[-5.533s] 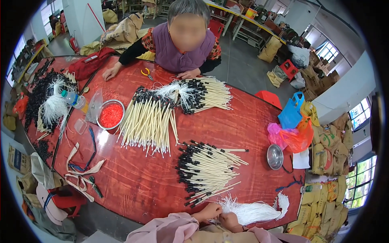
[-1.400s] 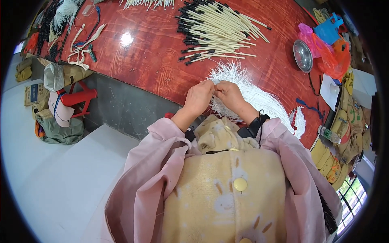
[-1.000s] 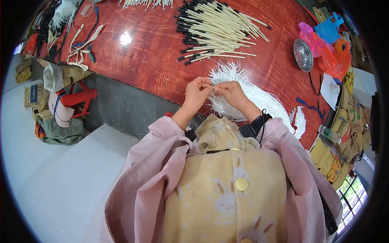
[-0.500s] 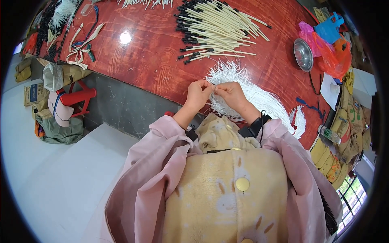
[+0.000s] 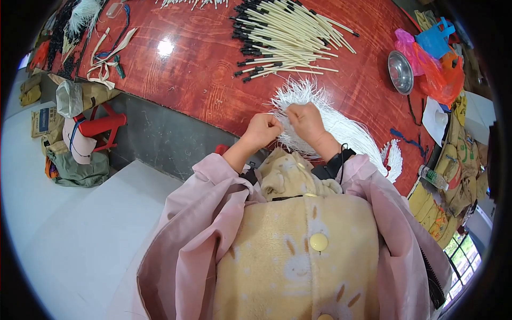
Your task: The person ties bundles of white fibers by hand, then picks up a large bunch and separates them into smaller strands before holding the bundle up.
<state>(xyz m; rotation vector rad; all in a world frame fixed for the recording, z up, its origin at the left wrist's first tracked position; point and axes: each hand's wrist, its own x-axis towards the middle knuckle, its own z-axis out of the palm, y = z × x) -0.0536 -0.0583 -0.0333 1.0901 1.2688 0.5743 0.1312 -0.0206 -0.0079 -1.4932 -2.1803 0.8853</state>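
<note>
A thick bundle of white strings (image 5: 341,125) lies on the red wooden table (image 5: 197,80), its frayed ends spreading toward the far left. Over those ends are both of my hands, a small distance apart. My left hand (image 5: 263,131) is closed at the table's near edge, thumb and forefinger pressed together in a pinch. Above the bundle my right hand (image 5: 306,124) is curled with its fingers closed. Whatever either hand pinches is too fine to make out against the white strings.
Beyond the strings lies a pile of pale sticks with black ends (image 5: 288,40). At right stand a metal bowl (image 5: 400,72), plastic bags (image 5: 437,69) and a plastic bottle (image 5: 433,177). Cloth strips (image 5: 106,61) lie at far left; a red stool (image 5: 104,127) stands below the table.
My hands, fingertips together before, have separated. The right hand has shifted slightly right; the left has dropped a little toward me.
</note>
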